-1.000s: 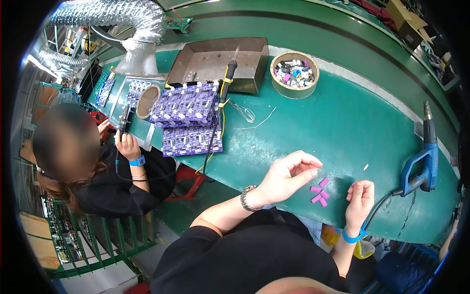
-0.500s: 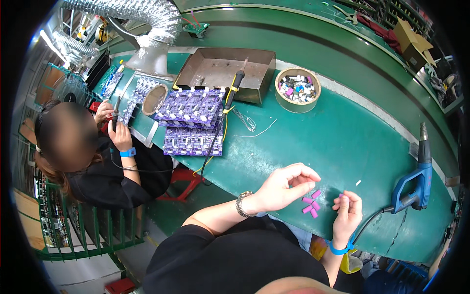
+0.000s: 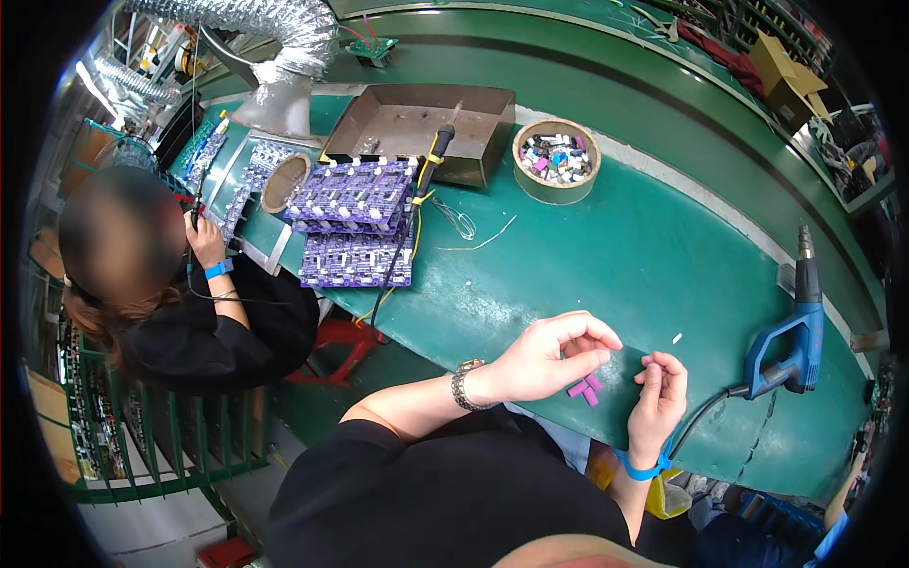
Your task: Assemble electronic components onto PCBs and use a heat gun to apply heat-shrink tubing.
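Note:
My left hand (image 3: 549, 360), with a patterned band on the wrist, hovers over the green bench. Its fingers are curled, the thumb tip close to the fingertips; whatever they may hold is too small to make out. Just below it lie several short purple cylinders (image 3: 589, 389), partly covered by the hand. To the right, my right hand (image 3: 660, 398), wearing a blue wrist strap (image 3: 644, 468), is pinched with its fingertips toward the left hand. A bit of purple, seemingly another short cylinder, shows at those fingertips.
A blue heat gun (image 3: 792, 341) stands at the right with its cord near my right wrist. Farther back are a round tub (image 3: 557, 194) of small mixed parts, a metal tray (image 3: 497, 151), a soldering iron (image 3: 437, 156) and stacked purple circuit boards (image 3: 355, 260). A co-worker (image 3: 218, 331) sits left.
The whole view has shifted slightly, moving the bench items up and left. My right hand's fingertips have come a little nearer my left hand, which now covers more of the purple cylinders.

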Tool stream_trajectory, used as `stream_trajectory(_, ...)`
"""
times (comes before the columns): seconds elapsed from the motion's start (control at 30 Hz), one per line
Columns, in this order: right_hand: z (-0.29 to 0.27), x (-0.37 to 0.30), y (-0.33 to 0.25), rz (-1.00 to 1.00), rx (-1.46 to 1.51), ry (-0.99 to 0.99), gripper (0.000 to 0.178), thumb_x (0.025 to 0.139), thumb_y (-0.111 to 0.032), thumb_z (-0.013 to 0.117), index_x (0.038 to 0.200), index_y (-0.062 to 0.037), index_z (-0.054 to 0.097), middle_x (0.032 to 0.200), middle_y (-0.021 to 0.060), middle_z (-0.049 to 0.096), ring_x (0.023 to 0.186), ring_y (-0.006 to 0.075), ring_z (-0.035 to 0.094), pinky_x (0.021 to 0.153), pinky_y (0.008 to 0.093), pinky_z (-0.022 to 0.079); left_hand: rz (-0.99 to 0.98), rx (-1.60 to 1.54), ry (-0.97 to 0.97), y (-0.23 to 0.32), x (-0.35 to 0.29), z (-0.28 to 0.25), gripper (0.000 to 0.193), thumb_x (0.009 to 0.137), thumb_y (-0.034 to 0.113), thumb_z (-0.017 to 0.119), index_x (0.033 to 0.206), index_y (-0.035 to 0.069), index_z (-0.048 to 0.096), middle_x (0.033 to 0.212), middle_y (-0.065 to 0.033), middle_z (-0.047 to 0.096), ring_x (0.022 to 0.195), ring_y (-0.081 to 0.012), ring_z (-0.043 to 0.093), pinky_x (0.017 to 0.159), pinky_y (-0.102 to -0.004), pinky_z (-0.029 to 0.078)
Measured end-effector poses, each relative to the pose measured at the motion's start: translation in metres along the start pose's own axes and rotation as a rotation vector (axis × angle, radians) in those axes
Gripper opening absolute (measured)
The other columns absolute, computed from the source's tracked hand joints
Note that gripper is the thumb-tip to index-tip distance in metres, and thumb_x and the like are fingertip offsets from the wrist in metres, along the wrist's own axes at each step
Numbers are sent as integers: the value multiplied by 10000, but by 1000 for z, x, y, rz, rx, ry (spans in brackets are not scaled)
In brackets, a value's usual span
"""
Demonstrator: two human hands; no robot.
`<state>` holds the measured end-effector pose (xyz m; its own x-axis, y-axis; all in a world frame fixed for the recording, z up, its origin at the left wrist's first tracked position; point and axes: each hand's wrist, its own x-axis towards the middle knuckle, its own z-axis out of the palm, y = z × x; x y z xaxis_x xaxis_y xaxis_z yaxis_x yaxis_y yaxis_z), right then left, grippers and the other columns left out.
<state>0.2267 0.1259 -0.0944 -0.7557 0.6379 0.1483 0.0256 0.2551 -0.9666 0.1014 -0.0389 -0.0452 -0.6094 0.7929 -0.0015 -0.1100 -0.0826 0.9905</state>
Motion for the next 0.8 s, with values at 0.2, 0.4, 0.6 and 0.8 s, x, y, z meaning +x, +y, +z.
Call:
stream_trajectory(0.2,4,1,-4,-50,-60,53,205,964,-78,493,1145,0,548,933,60,623,707,60,519,624,181,413,-14,-23,5,-5,-2,2,148,912,34,564,1049,7,613,962,-35,585,856,-75,587,742,-225,481)
stream_trajectory(0.4,-1,-2,-2,-41,-97,-14,166,976,-120,486,1023,4,586,801,40,619,635,53,512,558,182,386,-3,-1,10,-7,-3,1,140,910,40,571,1037,13,621,967,-36,592,832,-70,587,718,-221,476)
stream_trajectory(0.6,-2,-3,-2,4,-69,1,158,975,-124,488,990,1,583,782,33,607,618,55,500,560,180,388,4,-33,20,-8,-4,3,139,899,37,583,1029,19,626,958,-30,595,809,-65,583,702,-217,472)
stream_trajectory(0.8,4,-2,-3,-48,-34,56,123,956,-74,502,1022,14,557,895,78,618,667,72,534,604,211,454,-2,-15,27,-8,-6,3,140,898,38,586,1030,24,628,953,-24,598,801,-61,582,698,-214,468)
